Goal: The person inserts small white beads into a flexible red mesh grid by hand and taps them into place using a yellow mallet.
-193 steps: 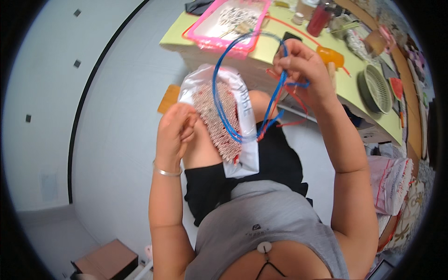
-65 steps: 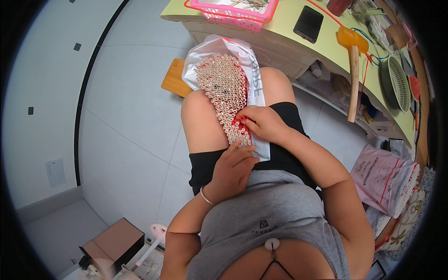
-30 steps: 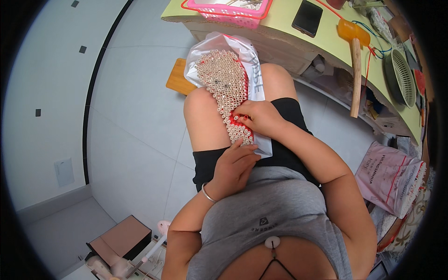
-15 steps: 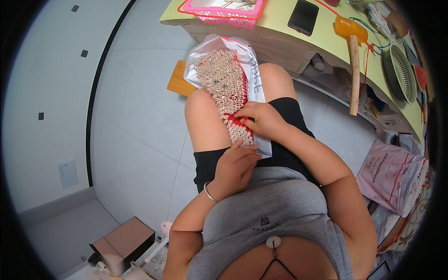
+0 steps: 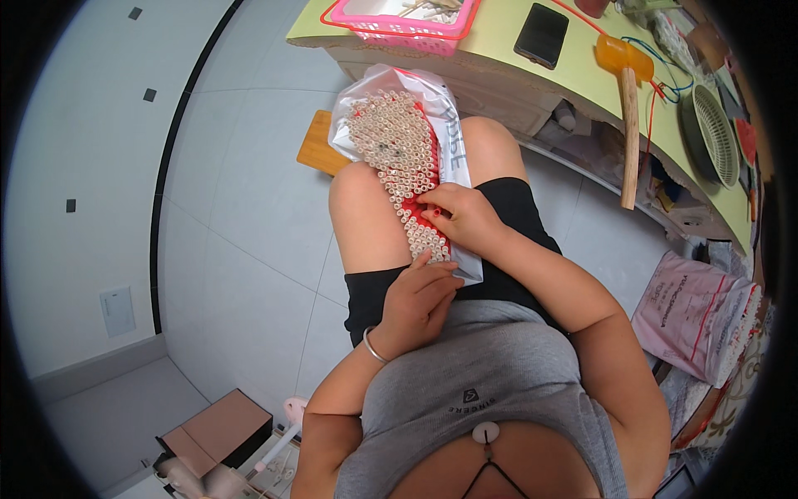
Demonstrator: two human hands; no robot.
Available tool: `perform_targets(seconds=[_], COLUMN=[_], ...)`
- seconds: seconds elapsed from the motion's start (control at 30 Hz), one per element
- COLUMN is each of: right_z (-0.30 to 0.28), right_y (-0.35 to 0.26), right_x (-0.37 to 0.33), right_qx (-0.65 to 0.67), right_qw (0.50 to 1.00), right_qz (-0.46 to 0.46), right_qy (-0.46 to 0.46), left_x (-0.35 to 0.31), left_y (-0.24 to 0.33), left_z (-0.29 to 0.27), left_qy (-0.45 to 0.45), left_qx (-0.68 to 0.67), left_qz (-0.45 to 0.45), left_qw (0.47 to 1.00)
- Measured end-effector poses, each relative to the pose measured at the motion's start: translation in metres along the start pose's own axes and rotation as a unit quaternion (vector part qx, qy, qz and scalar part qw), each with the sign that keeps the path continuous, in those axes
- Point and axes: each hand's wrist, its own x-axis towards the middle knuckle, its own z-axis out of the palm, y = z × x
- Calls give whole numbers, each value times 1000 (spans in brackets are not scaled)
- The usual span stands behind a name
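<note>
Across my lap lies a long bundle of many short cream tubes (image 5: 399, 125), standing close together with their round open ends up. Red material (image 5: 411, 205) shows between them and along the right edge. Under it is a white plastic bag (image 5: 453, 137) with dark print. My right hand (image 5: 465, 218) reaches in from the right, thumb and forefinger brought together at a red gap in the tubes. Whatever is between those fingertips is too small to make out. My left hand (image 5: 420, 295), a bracelet on its wrist, lies with fingers stretched over the near end, touching the tubes.
Ahead stands a pale green table with a pink basket (image 5: 407, 40), a black phone (image 5: 542, 36), a wooden-handled mallet (image 5: 629, 125) and a dark-rimmed strainer (image 5: 713, 137). A wooden stool (image 5: 318, 143) is beyond my left knee. A pink printed bag (image 5: 694, 312) lies at right.
My right thumb and forefinger have shifted slightly at the red gap. My left hand stays at the near end. The view has tilted a little.
</note>
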Motion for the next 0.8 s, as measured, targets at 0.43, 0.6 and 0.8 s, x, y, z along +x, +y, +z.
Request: perform_targets(seconds=[0.43, 0.6, 0.8], right_z=[2, -4, -52], right_y=[8, 2, -80], right_x=[15, 11, 14], right_qx=[-113, -16, 44], right_qw=[986, 998, 996], right_qz=[12, -15, -73], right_qy=[-118, -55, -25], left_x=[-1, -2, 6], left_y=[-2, -1, -2], left_z=[1, -1, -22], left_qy=[-3, 7, 113], left_qx=[-20, -26, -33], left_qz=[-1, -2, 0], left_qw=[1000, 1000, 993])
